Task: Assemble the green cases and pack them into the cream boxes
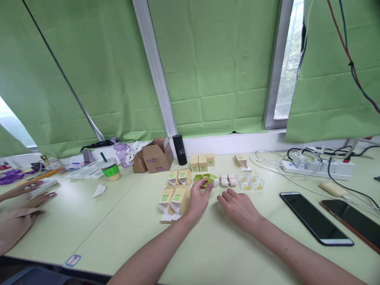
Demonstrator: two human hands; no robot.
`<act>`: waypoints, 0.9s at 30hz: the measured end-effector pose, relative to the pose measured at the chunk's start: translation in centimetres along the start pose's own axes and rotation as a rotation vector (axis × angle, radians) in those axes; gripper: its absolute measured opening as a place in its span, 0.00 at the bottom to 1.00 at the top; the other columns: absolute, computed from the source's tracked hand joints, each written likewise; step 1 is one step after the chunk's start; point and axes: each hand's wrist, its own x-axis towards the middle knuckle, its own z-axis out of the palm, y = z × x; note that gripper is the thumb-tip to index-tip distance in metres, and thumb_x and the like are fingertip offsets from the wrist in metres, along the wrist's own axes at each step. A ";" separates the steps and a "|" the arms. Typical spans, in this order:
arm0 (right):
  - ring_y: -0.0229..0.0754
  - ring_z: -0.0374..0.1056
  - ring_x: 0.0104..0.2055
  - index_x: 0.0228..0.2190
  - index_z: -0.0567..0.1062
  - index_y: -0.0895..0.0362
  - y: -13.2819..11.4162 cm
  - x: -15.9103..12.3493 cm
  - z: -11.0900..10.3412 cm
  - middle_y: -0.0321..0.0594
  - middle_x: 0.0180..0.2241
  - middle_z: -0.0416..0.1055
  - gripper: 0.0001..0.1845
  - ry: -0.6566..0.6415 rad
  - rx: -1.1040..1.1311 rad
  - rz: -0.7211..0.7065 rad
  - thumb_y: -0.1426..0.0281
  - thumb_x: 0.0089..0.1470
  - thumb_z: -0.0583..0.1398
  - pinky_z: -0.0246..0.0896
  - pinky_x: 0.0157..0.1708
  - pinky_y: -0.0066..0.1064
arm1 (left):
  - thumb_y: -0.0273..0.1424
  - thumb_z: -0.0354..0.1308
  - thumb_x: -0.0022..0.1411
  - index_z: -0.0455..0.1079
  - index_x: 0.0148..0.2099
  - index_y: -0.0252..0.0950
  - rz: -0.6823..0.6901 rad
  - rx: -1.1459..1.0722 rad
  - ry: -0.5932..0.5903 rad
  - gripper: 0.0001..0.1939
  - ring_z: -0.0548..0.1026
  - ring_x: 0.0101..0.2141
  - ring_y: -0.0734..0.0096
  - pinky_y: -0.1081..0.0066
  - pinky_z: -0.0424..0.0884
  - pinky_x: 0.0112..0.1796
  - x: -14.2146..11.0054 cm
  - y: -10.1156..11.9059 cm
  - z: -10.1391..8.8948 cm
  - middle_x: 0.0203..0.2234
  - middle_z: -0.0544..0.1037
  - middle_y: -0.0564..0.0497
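Observation:
My left hand (199,196) is closed, thumb and fingers pinching a small green container (211,179) with a pale part at its right end. Beside it, my right hand (239,208) rests low over the table with curled fingers. A clear edge shows by its fingertips, and what they hold, if anything, is hidden. Just beyond the hands stand small pink-and-white containers (228,180) and clear cups (251,182) with yellow spots inside. Open kraft boxes (180,197) with green panels lie left of my left hand. Several smaller boxes (202,162) stand behind.
Two phones (316,217) lie at right, below a power strip (319,168) with tangled cables. A black bottle (179,149), a cardboard box (157,156) and a lidded drink cup (111,170) stand toward the back. Another person's hands (29,202) are at far left.

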 end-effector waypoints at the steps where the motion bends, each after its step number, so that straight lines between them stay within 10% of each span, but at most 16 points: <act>1: 0.49 0.73 0.40 0.38 0.75 0.55 -0.3 0.0 0.2 0.44 0.36 0.78 0.19 0.012 0.013 -0.027 0.88 0.49 0.58 0.55 0.22 0.32 | 0.48 0.67 0.61 0.80 0.47 0.36 -0.001 0.001 0.005 0.22 0.78 0.46 0.58 0.63 0.72 0.46 0.0 0.0 0.0 0.44 0.82 0.42; 9: 0.50 0.69 0.48 0.48 0.71 0.55 1.9 -0.8 0.7 0.45 0.45 0.76 0.17 0.272 0.412 0.161 0.79 0.58 0.56 0.63 0.34 0.34 | 0.49 0.67 0.60 0.80 0.47 0.36 -0.040 -0.002 0.028 0.23 0.78 0.44 0.59 0.64 0.71 0.46 0.0 0.2 0.0 0.43 0.82 0.43; 18: 0.52 0.69 0.56 0.59 0.68 0.54 3.7 -0.6 5.5 0.49 0.57 0.71 0.36 0.018 1.105 0.334 0.77 0.46 0.61 0.63 0.57 0.45 | 0.53 0.62 0.63 0.79 0.44 0.34 -0.081 0.013 -0.014 0.26 0.78 0.42 0.59 0.65 0.70 0.45 -0.1 1.1 0.0 0.40 0.83 0.43; 27: 0.51 0.69 0.48 0.50 0.76 0.53 3.5 0.1 5.1 0.43 0.45 0.75 0.26 0.115 1.350 0.451 0.64 0.48 0.69 0.67 0.44 0.40 | 0.54 0.63 0.61 0.79 0.46 0.33 -0.107 -0.032 0.020 0.27 0.79 0.44 0.58 0.65 0.71 0.46 0.0 0.8 0.0 0.42 0.83 0.43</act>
